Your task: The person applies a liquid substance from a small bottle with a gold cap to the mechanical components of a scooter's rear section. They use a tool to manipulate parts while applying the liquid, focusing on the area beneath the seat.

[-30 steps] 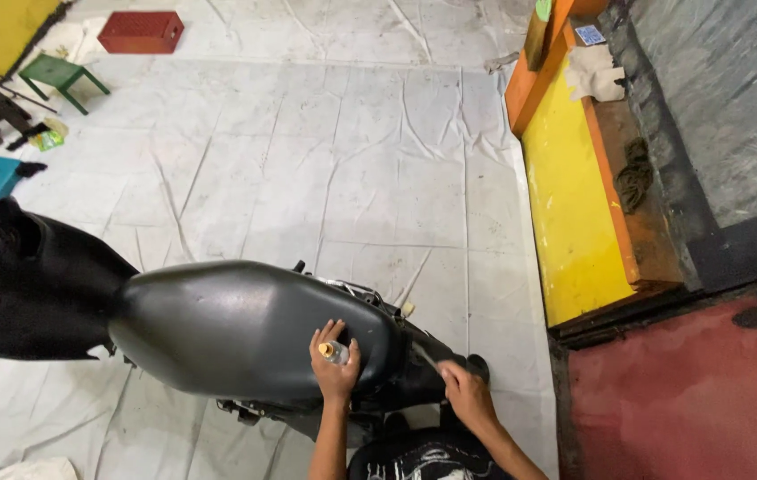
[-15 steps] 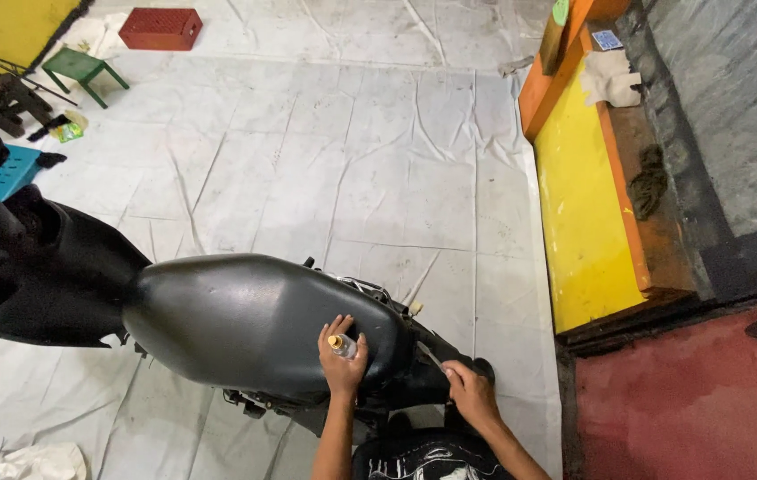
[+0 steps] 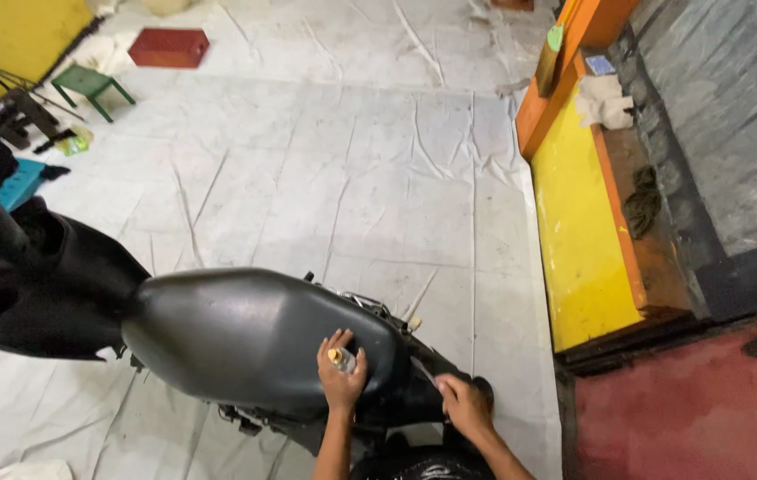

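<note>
Workshop floor and clutter beyond the grip

A creased white tarp (image 3: pixel 352 178) covered the floor far ahead of the grip. At its far left edge, well apart from the grip, lay a red crate (image 3: pixel 169 47), with a green stool (image 3: pixel 87 82) just left of it and a yellow wall (image 3: pixel 5 36) behind. A blue object (image 3: pixel 18 182) sat farther left. Right of the grip ran a yellow-and-orange bench (image 3: pixel 578 222) bearing a white rag (image 3: pixel 605 100) at its far end and a dark rag (image 3: pixel 642 206) nearer, against a grey wall (image 3: pixel 734 116). Red floor (image 3: pixel 689 418) lay to the near right.
</note>
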